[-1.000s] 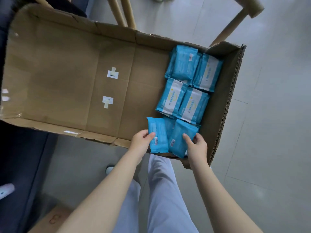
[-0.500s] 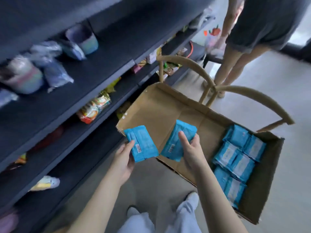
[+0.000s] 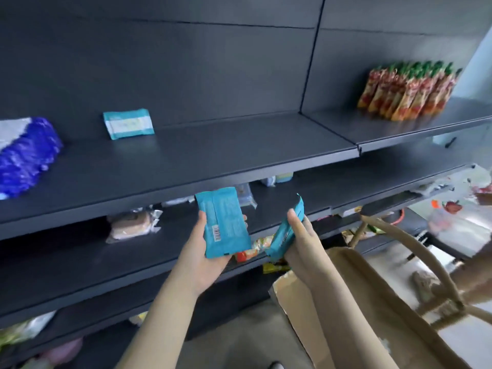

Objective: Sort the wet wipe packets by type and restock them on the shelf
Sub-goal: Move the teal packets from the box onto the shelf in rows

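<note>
Now the left grip [image 3: 205,251] clasps a flat packet [image 3: 223,222], the right grip [image 3: 302,235] an edge-on packet [image 3: 285,233]; check labels, then stand matches beside the lone packet [image 3: 128,124], upper left.

Two forearms [image 3: 170,302] are shown, uncovered from the wrists down to where they are cut off by the lower edge of the view. The left hand [image 3: 210,251] and the right hand [image 3: 300,235] are bare. Fingernails appear to be kept short, though detail is lost to blur. A small dark rounded shape [image 3: 275,365], possibly a shoe tip, is glimpsed at the bottom edge.
</note>
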Demonstrator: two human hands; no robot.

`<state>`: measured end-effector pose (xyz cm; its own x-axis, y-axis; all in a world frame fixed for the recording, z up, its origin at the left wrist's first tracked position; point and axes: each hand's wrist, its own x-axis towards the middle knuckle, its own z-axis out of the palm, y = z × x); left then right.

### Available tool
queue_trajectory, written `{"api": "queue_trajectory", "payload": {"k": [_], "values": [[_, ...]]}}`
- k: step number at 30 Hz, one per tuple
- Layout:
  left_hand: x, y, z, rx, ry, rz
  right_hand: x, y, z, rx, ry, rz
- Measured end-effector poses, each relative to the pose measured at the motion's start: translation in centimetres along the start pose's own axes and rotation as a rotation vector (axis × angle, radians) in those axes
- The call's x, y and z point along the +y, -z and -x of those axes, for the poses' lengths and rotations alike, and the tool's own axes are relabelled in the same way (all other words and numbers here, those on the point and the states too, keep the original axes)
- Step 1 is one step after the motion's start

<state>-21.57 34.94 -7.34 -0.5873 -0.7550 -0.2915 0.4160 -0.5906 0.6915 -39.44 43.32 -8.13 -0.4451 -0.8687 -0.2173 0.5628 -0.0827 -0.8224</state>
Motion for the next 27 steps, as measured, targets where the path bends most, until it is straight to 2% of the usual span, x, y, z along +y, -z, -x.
{"api": "queue_trajectory", "payload": {"k": [5, 9, 14, 21, 23, 27], "values": [[6.1, 0.7, -2.3, -0.008, -0.095, -0.049, -2.3, -5.6, -5.5, -0.102, -0.103, -0.210], [10.9, 1.0, -4.7, 0.068, -0.192, -0.154, -4.0, -8.4, -10.9, -0.213, -0.164, -0.228], [15.5, 1.9, -8.3, 0.283, -0.322, -0.406, -4.3, -11.8, -17.7, -0.289, -0.211, -0.095], [19.3, 5.7, -12.6, 0.450, -0.351, -0.391, -2.0, -16.6, -23.7, -0.283, -0.269, 0.066], [20.8, 7.3, -14.0, 0.461, -0.362, -0.375, -1.2, -17.9, -25.3, -0.291, -0.238, 0.152], [23.4, 11.1, -16.4, 0.478, -0.330, -0.534, 0.3, -20.4, -28.0, -0.245, -0.102, 0.409]]}}
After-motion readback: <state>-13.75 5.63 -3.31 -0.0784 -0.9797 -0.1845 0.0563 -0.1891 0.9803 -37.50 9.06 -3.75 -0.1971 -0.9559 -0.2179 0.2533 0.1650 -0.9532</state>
